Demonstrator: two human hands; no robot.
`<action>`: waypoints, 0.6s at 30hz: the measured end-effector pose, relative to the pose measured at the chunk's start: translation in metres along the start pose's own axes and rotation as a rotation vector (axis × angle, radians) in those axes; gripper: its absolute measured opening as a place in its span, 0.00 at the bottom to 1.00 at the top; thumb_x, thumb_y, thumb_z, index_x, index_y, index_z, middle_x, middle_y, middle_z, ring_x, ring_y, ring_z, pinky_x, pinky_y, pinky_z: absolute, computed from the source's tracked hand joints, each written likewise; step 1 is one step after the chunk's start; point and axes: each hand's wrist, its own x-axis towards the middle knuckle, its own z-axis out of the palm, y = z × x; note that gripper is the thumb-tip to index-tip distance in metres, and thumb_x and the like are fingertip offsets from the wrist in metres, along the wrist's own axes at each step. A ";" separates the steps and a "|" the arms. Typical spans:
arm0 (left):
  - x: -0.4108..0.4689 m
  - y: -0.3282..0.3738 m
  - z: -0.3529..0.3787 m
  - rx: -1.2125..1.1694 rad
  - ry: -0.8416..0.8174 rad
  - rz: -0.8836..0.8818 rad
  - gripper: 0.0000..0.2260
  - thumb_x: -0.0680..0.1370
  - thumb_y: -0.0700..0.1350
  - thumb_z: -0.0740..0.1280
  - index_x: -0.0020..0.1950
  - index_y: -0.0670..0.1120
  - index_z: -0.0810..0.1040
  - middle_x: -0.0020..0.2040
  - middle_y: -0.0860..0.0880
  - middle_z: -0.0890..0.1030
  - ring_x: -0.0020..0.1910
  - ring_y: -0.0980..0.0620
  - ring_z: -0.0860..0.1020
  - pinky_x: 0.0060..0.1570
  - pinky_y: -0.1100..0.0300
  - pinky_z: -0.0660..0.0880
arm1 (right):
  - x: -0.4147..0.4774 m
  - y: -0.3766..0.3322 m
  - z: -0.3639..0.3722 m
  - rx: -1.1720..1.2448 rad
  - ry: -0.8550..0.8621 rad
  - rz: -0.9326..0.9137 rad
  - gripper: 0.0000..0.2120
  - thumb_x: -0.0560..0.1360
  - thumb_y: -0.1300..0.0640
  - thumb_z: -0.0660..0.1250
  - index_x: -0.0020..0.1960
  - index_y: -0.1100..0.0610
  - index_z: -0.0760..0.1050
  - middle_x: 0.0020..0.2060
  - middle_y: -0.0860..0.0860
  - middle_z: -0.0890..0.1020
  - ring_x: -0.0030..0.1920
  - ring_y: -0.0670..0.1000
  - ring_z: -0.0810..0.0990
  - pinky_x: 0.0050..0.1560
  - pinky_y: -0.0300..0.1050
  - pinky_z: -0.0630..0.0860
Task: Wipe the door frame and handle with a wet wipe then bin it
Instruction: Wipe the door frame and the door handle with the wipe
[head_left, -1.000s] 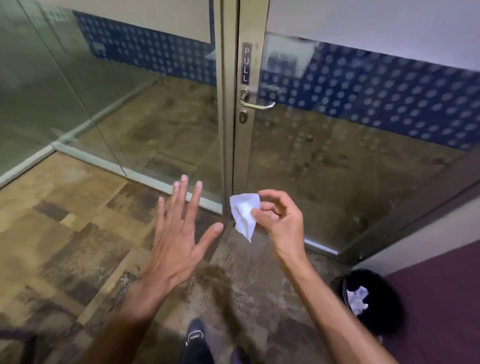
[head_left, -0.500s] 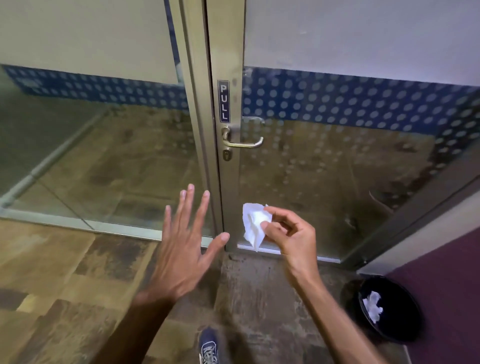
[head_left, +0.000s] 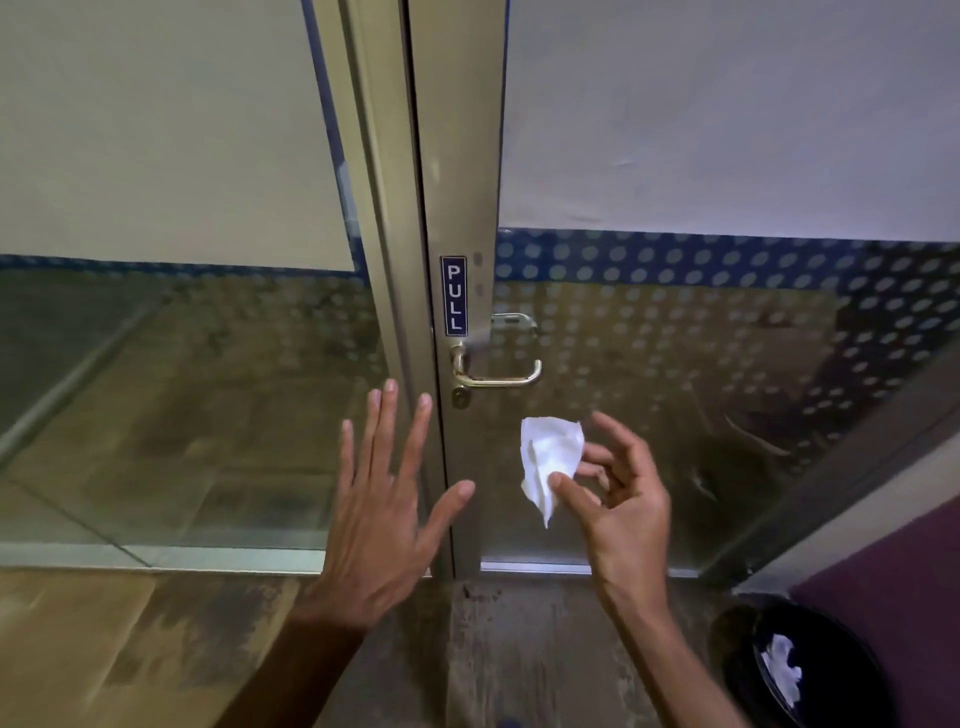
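Note:
A glass door with a metal door frame (head_left: 457, 156) fills the view, carrying a blue PULL label (head_left: 454, 296) and below it a brass lever handle (head_left: 496, 371). My right hand (head_left: 618, 499) pinches a crumpled white wet wipe (head_left: 548, 460) between thumb and fingers, just below and right of the handle, short of the glass. My left hand (head_left: 387, 509) is spread flat with fingers apart, hovering in front of the frame's left edge and holding nothing. A black bin (head_left: 795, 670) with white paper in it stands at the bottom right.
A fixed glass panel (head_left: 182, 389) lies left of the door, with a metal sill along the floor. A purple wall (head_left: 893, 571) runs along the right, next to the bin. The floor is worn brown tile.
The view has risen and closed in on the door. Both hands have lifted toward the handle, and the wipe is now just under it.

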 end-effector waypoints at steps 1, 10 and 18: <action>0.011 -0.003 0.002 0.009 0.035 0.008 0.38 0.84 0.68 0.51 0.88 0.51 0.45 0.88 0.45 0.40 0.87 0.44 0.42 0.84 0.41 0.39 | 0.008 0.000 0.003 0.007 0.014 -0.012 0.30 0.71 0.77 0.74 0.68 0.55 0.75 0.47 0.54 0.86 0.45 0.49 0.84 0.47 0.36 0.81; 0.115 -0.025 0.031 0.120 0.341 0.035 0.35 0.86 0.67 0.51 0.87 0.52 0.42 0.87 0.44 0.39 0.87 0.45 0.39 0.84 0.44 0.35 | 0.094 -0.007 0.039 -0.049 0.053 -0.094 0.15 0.71 0.75 0.75 0.47 0.57 0.82 0.41 0.51 0.86 0.41 0.45 0.85 0.43 0.33 0.80; 0.190 -0.060 0.061 0.225 0.541 0.104 0.34 0.87 0.65 0.50 0.86 0.54 0.39 0.86 0.49 0.34 0.86 0.46 0.37 0.82 0.35 0.35 | 0.174 -0.009 0.085 -0.428 0.070 -0.438 0.08 0.73 0.68 0.75 0.48 0.57 0.84 0.42 0.51 0.86 0.40 0.49 0.84 0.43 0.38 0.80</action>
